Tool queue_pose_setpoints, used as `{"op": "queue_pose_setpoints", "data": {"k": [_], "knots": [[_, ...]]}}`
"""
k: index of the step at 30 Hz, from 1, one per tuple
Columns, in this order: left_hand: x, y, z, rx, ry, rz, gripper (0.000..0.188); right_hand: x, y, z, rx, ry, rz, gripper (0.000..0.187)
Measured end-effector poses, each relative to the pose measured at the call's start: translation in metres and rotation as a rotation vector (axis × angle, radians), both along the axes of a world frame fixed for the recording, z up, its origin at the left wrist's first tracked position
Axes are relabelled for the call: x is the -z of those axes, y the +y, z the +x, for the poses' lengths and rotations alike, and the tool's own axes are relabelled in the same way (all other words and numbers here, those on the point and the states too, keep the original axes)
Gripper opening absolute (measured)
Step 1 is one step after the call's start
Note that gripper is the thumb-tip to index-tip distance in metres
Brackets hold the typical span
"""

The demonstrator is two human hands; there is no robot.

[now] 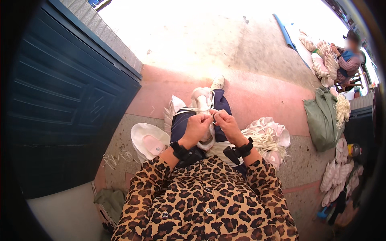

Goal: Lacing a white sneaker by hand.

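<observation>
A pale pink-and-white shoe upper [200, 94] rests on my lap, between my thighs. Over it, my left hand [197, 127] and my right hand [227, 123] meet with fingertips pinched on a thin white shoelace [194, 109]. Part of the lace loops leftward across the upper; the rest disappears among my fingers. Both hands hide the middle of the upper, whose lower end shows beneath them. Each wrist carries a black strap with a small device.
White shoe pieces [144, 140] lie at my left, loose laces [117, 159] beside them. Uppers and laces [266, 134] pile at my right. A dark blue door [72, 100] flanks the left. Rightward are a green sack [323, 120], more uppers [337, 174] and a seated person [349, 64].
</observation>
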State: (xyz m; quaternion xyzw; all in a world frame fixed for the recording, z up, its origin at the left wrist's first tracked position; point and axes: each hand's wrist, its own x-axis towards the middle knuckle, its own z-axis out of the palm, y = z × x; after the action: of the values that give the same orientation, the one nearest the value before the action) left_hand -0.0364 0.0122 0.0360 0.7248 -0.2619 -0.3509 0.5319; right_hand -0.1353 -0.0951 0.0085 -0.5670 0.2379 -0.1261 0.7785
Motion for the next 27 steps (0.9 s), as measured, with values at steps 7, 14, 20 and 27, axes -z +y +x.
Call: {"op": "queue_pose_setpoints", "data": {"k": [7,14,20,27], "knots": [[0.002,0.0,-0.001,0.071,-0.185,0.01,0.019,-0.001,-0.002,0.001,-0.06,0.039,0.149,0.024],[0.06,-0.002,0.067,0.083,-0.836,0.014,0.013,-0.029,-0.016,0.01,0.045,-0.21,0.007,0.022],[0.062,-0.025,0.092,0.413,-0.061,0.348,0.012,-0.093,-0.038,0.009,0.096,-0.338,-0.289,0.021],[0.051,-0.027,0.106,0.346,0.302,0.167,0.021,-0.288,-0.119,-0.053,0.25,-0.911,-0.772,0.02]]}}
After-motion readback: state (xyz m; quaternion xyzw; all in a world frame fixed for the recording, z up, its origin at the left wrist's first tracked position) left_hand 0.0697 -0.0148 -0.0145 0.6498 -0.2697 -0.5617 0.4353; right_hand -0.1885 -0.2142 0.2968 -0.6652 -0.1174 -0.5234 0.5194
